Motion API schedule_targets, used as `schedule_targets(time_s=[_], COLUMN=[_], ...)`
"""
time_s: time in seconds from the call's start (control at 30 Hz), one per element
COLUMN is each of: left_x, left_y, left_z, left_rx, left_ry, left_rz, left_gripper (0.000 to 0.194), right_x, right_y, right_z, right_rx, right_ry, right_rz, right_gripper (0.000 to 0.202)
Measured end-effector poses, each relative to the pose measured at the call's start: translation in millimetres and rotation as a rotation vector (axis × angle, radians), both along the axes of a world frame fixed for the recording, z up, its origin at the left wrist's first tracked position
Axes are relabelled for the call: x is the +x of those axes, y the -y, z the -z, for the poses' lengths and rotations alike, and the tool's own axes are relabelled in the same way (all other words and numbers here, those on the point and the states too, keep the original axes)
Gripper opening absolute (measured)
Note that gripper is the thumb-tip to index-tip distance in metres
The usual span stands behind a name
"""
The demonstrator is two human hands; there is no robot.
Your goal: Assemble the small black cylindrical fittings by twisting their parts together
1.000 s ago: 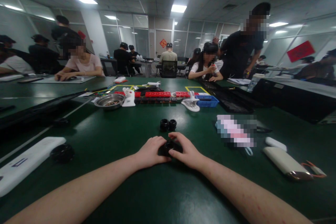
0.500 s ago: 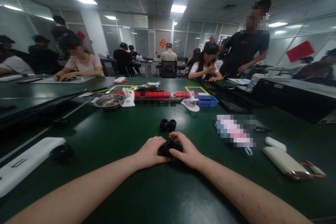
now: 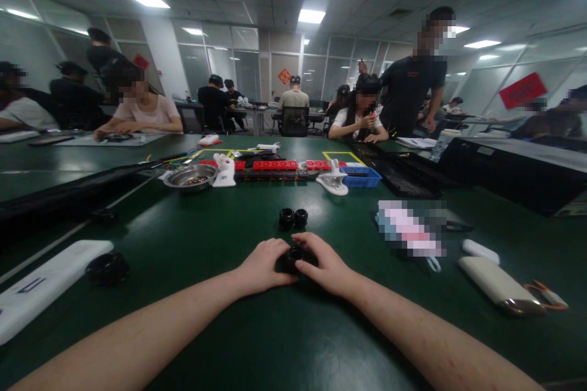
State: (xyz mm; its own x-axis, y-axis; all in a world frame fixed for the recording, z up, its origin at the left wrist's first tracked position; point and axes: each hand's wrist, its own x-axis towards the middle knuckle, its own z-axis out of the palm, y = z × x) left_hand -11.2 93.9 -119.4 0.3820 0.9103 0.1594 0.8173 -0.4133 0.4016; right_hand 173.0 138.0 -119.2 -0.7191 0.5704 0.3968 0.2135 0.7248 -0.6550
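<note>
Between my two hands, low over the green table [image 3: 220, 330], is a glossy black round piece [image 3: 294, 255] with a hollow in its middle; its exact kind cannot be made out. My left hand [image 3: 263, 266] curls around its left side, thumb at the near edge. From the right, my right hand [image 3: 323, 263] holds it, thumb on the near side and fingers reaching over the far side. Much of the piece is covered by fingers. Just beyond stand two similar black pieces, a larger one [image 3: 287, 218] and a smaller one [image 3: 301, 218], side by side.
At left lie another black round object [image 3: 107, 269] and a long white case [image 3: 50, 287]. A metal bowl [image 3: 190, 186], red blocks [image 3: 275, 165], white clamps [image 3: 333, 182] and a blue tray [image 3: 362, 178] line the back. A blurred pouch [image 3: 410, 229] and beige power bank [image 3: 499, 287] lie right.
My right fingers have shifted slightly left over the far side of the black piece, which has barely moved. Across the table, the standing person has straightened and shifted left.
</note>
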Motion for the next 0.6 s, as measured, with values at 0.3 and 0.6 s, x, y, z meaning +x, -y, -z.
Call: schedule_targets(time_s=[0.3,0.6], left_x=[-1.3,-0.9], left_y=[0.1,-0.4], left_z=[-0.4,0.9], left_rx=[-0.025,-0.004], left_ry=[0.006,0.002], left_rz=[-0.01,-0.002], left_gripper=[0.039,0.035], right_x=[-0.8,-1.6], right_y=[0.3,1.0], right_z=[-9.3,-3.9], right_rx=[0.031,0.016], right_ry=[-0.01,0.025], right_rz=[-0.019,0.08], right_gripper=[0.019,0.03])
